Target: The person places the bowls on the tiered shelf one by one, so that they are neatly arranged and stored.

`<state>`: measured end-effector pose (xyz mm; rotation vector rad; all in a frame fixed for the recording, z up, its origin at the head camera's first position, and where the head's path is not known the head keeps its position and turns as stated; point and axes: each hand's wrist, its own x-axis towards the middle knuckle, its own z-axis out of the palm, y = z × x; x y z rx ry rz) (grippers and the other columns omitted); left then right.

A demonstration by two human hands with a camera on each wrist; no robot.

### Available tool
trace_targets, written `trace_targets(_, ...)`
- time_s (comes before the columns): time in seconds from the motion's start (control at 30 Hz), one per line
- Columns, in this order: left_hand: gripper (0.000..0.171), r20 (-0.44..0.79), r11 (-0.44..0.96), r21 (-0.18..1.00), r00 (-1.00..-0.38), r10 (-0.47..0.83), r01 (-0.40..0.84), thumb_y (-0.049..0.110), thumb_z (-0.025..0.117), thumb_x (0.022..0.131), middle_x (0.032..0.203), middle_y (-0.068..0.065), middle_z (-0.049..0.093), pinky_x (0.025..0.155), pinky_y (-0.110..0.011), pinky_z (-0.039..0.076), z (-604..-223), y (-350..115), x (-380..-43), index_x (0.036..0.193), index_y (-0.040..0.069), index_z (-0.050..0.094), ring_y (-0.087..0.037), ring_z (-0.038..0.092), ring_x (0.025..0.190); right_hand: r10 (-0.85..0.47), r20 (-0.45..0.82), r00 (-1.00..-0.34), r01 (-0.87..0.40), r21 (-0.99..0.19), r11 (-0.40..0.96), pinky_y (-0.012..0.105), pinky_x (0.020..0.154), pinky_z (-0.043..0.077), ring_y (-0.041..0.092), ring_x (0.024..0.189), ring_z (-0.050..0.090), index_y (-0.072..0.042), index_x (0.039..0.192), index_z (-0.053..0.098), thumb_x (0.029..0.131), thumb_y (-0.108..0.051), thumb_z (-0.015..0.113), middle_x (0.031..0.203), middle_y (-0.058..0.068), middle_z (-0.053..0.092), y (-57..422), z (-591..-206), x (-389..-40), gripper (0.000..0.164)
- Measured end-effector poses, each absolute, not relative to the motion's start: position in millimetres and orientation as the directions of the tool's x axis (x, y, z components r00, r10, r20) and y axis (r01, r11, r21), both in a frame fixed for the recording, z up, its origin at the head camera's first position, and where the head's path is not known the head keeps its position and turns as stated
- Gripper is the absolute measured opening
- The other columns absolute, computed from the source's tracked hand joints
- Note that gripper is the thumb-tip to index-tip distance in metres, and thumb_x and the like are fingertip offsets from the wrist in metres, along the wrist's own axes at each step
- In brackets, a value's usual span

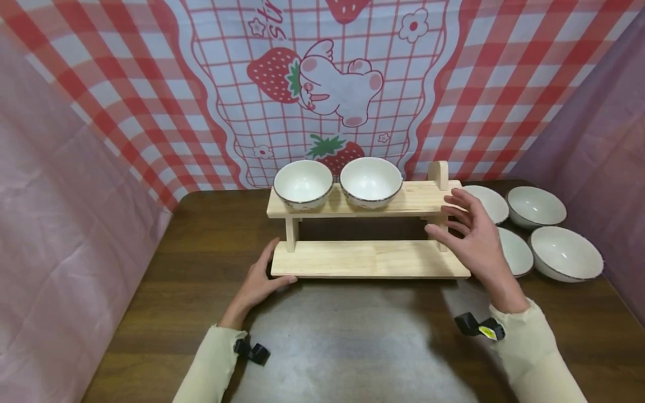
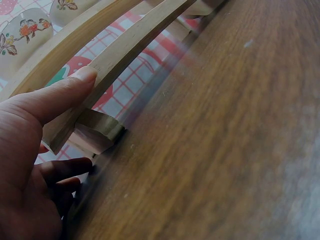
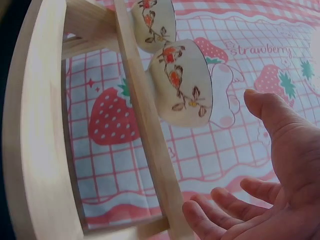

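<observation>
A two-tier wooden rack (image 1: 370, 258) stands on the table, with two white bowls (image 1: 303, 182) side by side on its upper tier. Painted flowers show on the side of a bowl (image 3: 182, 82) in the right wrist view. My left hand (image 1: 257, 284) grips the left end of the lower tier, its thumb (image 2: 82, 77) laid on the front edge and the other fingers round the end. Beside the rack's right end my right hand (image 1: 473, 238) is raised, fingers spread and holding nothing. In the head view it overlaps the right upright.
Several more white bowls (image 1: 566, 254) stand on the table (image 1: 211, 246) to the right of the rack, partly behind my right hand. A strawberry-print cloth (image 1: 327, 84) hangs close behind the rack, and pink cloth (image 1: 55, 224) closes off the sides.
</observation>
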<state>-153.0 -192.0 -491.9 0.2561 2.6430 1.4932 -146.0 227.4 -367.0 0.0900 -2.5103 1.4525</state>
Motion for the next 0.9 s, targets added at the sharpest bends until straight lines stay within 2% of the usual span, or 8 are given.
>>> trace_targets(0.33, 0.103, -0.003, 0.502, 0.86, -0.981, 0.193, 0.096, 0.028, 0.085, 0.08, 0.163, -0.014, 0.033, 0.121, -0.057, 0.028, -491, -192, -152, 0.16, 0.014, 0.022, -0.034, 0.033, 0.15, 0.121, 0.255, -0.959, -0.15, -0.824, 0.546, -0.002, 0.085, 0.042, -0.012, 0.111, 0.05, -0.007, 0.153, 0.034, 0.087, -0.018, 0.078, 0.144, 0.021, 0.05, 251, -378, -135, 0.08)
trace_targets(0.63, 0.103, 0.0, 0.498, 0.862, -0.982, 0.19, 0.096, 0.027, 0.086, 0.079, 0.164, -0.013, 0.032, 0.121, -0.057, 0.028, -491, -192, -153, 0.16, 0.013, 0.023, -0.033, 0.032, 0.151, 0.174, 0.226, -0.958, -0.097, -0.832, 0.547, -0.003, 0.084, 0.042, -0.015, 0.108, 0.048, -0.007, 0.154, 0.032, 0.09, -0.018, 0.075, 0.14, 0.016, 0.047, 279, -388, -127, 0.078)
trace_targets(0.73, 0.103, 0.001, 0.499, 0.861, -0.982, 0.191, 0.098, 0.027, 0.086, 0.08, 0.164, -0.014, 0.032, 0.121, -0.057, 0.028, -491, -192, -153, 0.16, 0.013, 0.023, -0.034, 0.033, 0.15, 0.186, 0.239, -0.953, -0.103, -0.835, 0.541, -0.003, 0.083, 0.042, -0.016, 0.105, 0.049, -0.005, 0.153, 0.033, 0.09, -0.014, 0.074, 0.131, -0.002, 0.053, 287, -391, -124, 0.076)
trace_targets(0.83, 0.103, 0.0, 0.5, 0.86, -0.981, 0.195, 0.1, 0.028, 0.085, 0.08, 0.164, -0.015, 0.032, 0.12, -0.058, 0.029, -491, -192, -153, 0.16, 0.012, 0.022, -0.035, 0.033, 0.15, 0.193, 0.258, -0.947, -0.122, -0.841, 0.527, -0.003, 0.083, 0.043, -0.017, 0.104, 0.051, -0.004, 0.152, 0.034, 0.09, -0.008, 0.073, 0.121, -0.023, 0.049, 295, -393, -122, 0.073)
trace_targets(0.9, 0.103, 0.0, 0.5, 0.86, -0.98, 0.197, 0.101, 0.029, 0.085, 0.08, 0.164, -0.015, 0.032, 0.121, -0.058, 0.028, -491, -192, -153, 0.16, 0.012, 0.022, -0.035, 0.033, 0.15, 0.198, 0.265, -0.944, -0.127, -0.843, 0.523, -0.003, 0.082, 0.043, -0.018, 0.103, 0.052, -0.005, 0.151, 0.036, 0.089, -0.007, 0.073, 0.118, -0.029, 0.046, 301, -393, -121, 0.072)
